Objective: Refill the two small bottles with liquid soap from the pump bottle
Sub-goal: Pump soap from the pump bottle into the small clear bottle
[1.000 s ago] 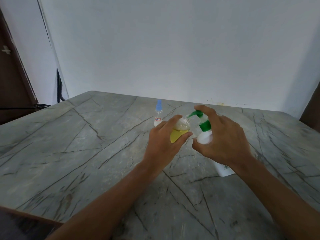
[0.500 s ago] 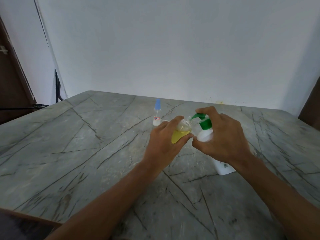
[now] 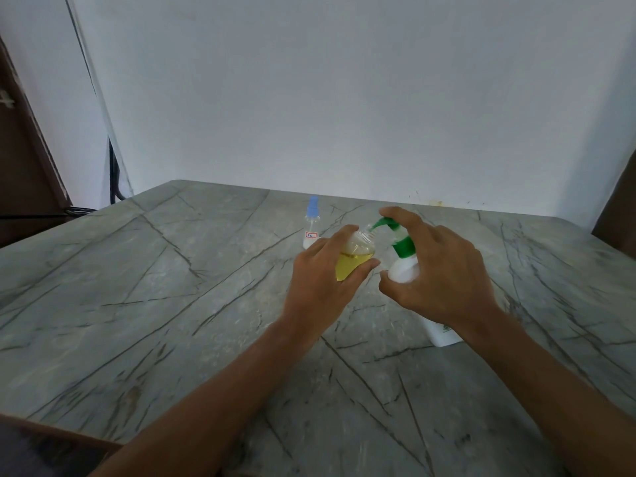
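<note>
Though dim, veined grey tabletop (image 3: 172, 304) under pump bottle (image 3: 402, 270), white wall (image 3: 344, 98)

The left hand (image 3: 318, 287) holds the clear bottle (image 3: 354, 259) under the green nozzle of the pump bottle (image 3: 404, 268); the right hand (image 3: 444, 273) grips that pump bottle.

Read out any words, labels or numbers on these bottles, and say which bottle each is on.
On the blue-capped small bottle: a red-bordered label with two dark characters, perhaps "TC"; too small to be sure.
On the white pump bottle: a green mark near its base; too blurred to read.
On the small bottle of yellow liquid, held in the left hand: no text shows.
</note>
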`<action>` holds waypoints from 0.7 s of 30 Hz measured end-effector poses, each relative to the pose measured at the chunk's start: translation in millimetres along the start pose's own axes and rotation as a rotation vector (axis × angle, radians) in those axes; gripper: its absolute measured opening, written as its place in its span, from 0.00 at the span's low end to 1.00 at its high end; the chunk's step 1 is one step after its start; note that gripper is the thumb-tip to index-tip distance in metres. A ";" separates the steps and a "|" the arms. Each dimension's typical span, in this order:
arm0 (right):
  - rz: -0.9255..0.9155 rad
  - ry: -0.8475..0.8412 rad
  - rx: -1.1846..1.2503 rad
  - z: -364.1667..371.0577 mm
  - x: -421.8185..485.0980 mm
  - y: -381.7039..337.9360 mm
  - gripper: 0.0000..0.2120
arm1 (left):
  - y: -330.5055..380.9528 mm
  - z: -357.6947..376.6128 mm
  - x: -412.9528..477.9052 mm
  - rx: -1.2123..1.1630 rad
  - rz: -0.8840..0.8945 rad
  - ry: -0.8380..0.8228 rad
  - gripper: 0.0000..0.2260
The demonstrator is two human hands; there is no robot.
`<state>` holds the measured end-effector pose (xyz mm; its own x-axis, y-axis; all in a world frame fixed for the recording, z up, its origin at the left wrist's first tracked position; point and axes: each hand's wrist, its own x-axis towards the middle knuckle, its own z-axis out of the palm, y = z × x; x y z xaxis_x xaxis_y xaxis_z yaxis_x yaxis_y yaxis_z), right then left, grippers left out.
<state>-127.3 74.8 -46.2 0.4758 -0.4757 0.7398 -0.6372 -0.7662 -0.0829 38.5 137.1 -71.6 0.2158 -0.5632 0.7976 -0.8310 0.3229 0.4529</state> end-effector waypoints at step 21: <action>-0.023 0.036 0.049 3.5 0.9 2.9 0.37 | 0.0 3.4 -3.4 0.000 0.015 -0.025 0.26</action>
<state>-126.6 70.6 -48.1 0.4677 -0.4425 0.7652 -0.5956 -0.7974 -0.0971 36.0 136.4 -75.7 0.1901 -0.5773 0.7941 -0.8343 0.3314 0.4406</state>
